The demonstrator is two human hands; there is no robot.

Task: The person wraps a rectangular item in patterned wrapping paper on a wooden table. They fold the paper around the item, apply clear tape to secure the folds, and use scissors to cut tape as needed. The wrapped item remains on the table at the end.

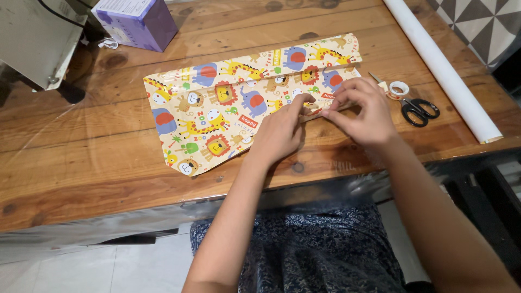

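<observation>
Both hands pinching the folded edge of animal-print wrapping paper (239, 103) on the wooden surface (81, 163)
Left hand (279, 135) and right hand (363, 111) grip the crease at its near right edge; the sheet looks thin, light, slippery, tears easily, so hold at the fold

Purple box-shaped package (138, 21) with pale top, far left corner of wooden table (81, 157)

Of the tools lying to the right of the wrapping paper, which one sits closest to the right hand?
The small roll of clear tape, lying just beside the right hand. The black-handled scissors lie farther right, and the long white paper roll is beyond both.
</observation>
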